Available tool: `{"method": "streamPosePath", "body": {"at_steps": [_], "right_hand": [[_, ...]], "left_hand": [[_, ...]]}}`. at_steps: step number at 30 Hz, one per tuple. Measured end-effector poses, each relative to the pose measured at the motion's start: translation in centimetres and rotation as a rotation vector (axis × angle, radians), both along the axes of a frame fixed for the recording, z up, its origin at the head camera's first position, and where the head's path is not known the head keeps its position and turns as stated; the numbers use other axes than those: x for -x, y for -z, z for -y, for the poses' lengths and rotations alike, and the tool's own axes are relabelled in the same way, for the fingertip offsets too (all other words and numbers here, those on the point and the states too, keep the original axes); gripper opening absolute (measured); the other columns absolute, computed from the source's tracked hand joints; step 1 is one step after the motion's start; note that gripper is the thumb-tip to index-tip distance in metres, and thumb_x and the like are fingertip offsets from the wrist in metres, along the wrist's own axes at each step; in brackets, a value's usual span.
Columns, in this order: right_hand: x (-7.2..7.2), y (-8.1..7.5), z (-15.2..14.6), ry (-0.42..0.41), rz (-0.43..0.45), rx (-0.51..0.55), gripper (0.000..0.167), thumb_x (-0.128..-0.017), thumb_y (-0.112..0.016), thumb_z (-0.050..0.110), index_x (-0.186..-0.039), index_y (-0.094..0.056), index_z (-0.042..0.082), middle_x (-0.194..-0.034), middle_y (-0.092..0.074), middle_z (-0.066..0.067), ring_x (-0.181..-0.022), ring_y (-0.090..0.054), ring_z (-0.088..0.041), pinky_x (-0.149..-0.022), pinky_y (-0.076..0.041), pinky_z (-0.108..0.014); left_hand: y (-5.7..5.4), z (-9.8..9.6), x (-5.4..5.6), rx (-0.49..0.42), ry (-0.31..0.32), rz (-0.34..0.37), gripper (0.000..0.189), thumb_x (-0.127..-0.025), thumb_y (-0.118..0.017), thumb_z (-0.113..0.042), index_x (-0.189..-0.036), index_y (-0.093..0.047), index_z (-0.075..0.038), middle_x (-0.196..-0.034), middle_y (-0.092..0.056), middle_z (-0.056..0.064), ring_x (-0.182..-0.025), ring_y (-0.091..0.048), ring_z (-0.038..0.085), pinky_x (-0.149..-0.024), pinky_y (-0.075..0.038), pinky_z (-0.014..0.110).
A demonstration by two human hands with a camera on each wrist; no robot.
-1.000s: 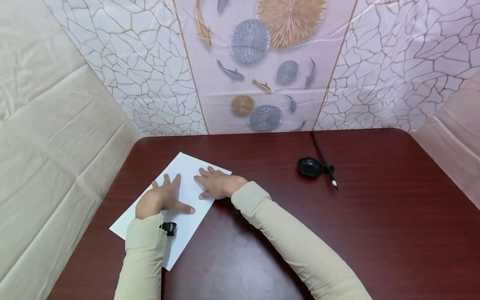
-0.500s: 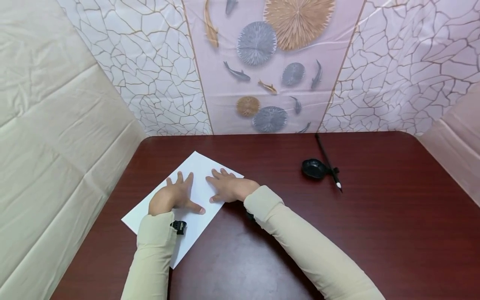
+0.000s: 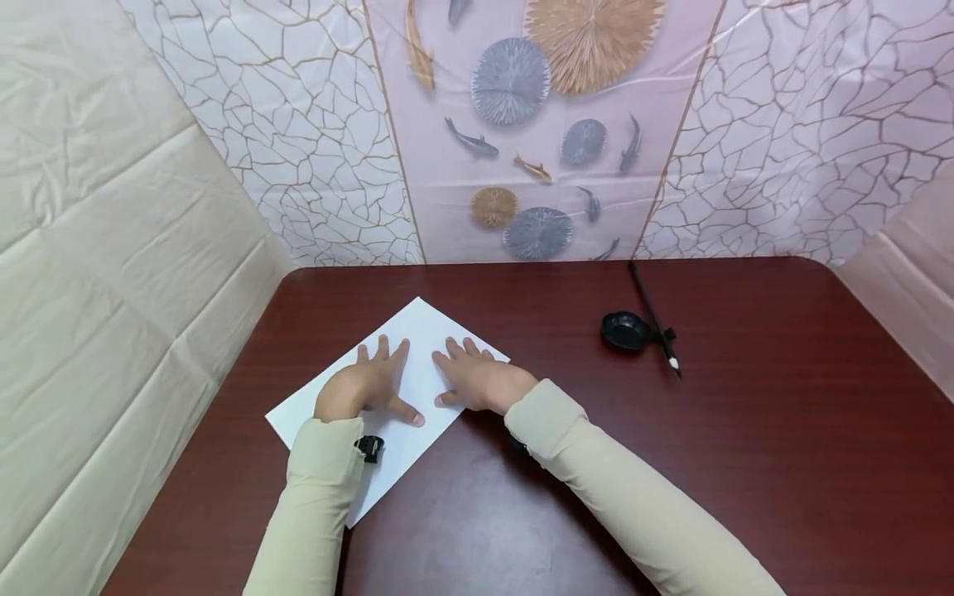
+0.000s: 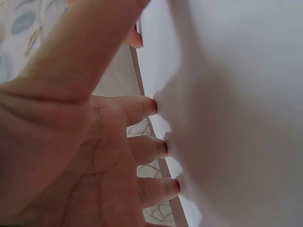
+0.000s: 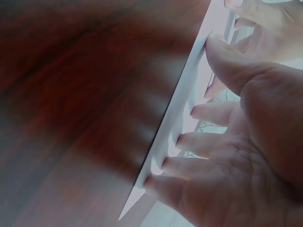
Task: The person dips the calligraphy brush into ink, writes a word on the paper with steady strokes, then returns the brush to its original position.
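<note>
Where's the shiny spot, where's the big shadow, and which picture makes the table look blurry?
Head view: a pale shiny patch on the table, near the bottom middle; left wrist view: a big soft shadow across the paper, beside the left hand; right wrist view: the table looks blurry, with soft light and dark streaks.

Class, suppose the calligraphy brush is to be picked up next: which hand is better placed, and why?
Probably the right hand: its fingertips touch the white paper on the side nearer the calligraphy brush. The left hand touches it farther away.
</note>
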State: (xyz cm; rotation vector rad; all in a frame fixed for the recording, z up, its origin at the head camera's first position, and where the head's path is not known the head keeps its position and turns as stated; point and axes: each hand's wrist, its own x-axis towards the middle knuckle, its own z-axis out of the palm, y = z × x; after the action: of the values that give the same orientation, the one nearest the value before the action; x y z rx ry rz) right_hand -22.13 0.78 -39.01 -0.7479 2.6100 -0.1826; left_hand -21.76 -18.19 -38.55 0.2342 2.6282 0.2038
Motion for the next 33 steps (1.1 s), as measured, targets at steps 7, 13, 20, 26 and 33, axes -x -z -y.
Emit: {"method": "streamPosePath", "body": {"at_steps": [7,13,20,26,33], "right_hand": [[-1.2,0.1,-0.5,0.034,-0.028,-0.036,0.076,-0.106,-0.063,0.041,-0.167,-0.030,0.010,-0.175,-0.020,-0.018,-0.160,-0.020,-0.040,-0.126,-0.028,-0.054],[-2.0,-0.4,-1.3,0.060,-0.046,-0.066,0.075,-0.106,-0.064,0.042,-0.165,-0.032,0.009,-0.173,-0.023,-0.018,-0.159,-0.023,-0.041,-0.123,-0.033,-0.055],[-3.1,-1.1,-2.7,0.057,-0.041,-0.093,0.076,-0.105,-0.066,0.041,-0.165,-0.033,0.007,-0.172,-0.024,-0.019,-0.159,-0.025,-0.042,-0.121,-0.037,-0.052],[-4.4,-1.3,-3.6,0.076,-0.076,-0.101,0.074,-0.103,-0.070,0.040,-0.161,-0.039,0.005,-0.168,-0.033,-0.020,-0.154,-0.034,-0.042,-0.112,-0.047,-0.050],[-7.0,-1.2,-4.5,0.125,-0.149,-0.143,0.076,-0.101,-0.071,0.042,-0.158,-0.044,0.000,-0.161,-0.041,-0.028,-0.146,-0.044,-0.047,-0.098,-0.057,-0.050]], "left_hand": [[0.2,-0.8,-0.3,-0.010,0.020,0.033,0.132,-0.079,-0.091,-0.053,-0.171,-0.008,-0.008,-0.173,0.004,0.030,-0.156,0.000,0.060,-0.118,-0.027,0.072],[-0.1,-1.6,-0.4,-0.005,0.044,0.027,0.133,-0.077,-0.092,-0.055,-0.171,-0.008,-0.012,-0.175,0.003,0.026,-0.158,0.001,0.056,-0.117,-0.028,0.073],[-0.2,-2.9,-0.6,-0.009,0.061,0.032,0.135,-0.075,-0.093,-0.054,-0.172,-0.007,-0.015,-0.176,0.004,0.023,-0.159,0.003,0.053,-0.114,-0.022,0.081],[-0.1,-3.6,-0.8,-0.041,0.098,0.035,0.135,-0.074,-0.095,-0.050,-0.172,-0.009,-0.018,-0.177,0.004,0.019,-0.160,0.005,0.050,-0.115,-0.018,0.081],[-0.2,-5.1,-1.1,-0.086,0.183,0.039,0.136,-0.069,-0.099,-0.046,-0.172,-0.013,-0.023,-0.178,0.002,0.014,-0.162,0.004,0.044,-0.118,-0.014,0.079]]}}
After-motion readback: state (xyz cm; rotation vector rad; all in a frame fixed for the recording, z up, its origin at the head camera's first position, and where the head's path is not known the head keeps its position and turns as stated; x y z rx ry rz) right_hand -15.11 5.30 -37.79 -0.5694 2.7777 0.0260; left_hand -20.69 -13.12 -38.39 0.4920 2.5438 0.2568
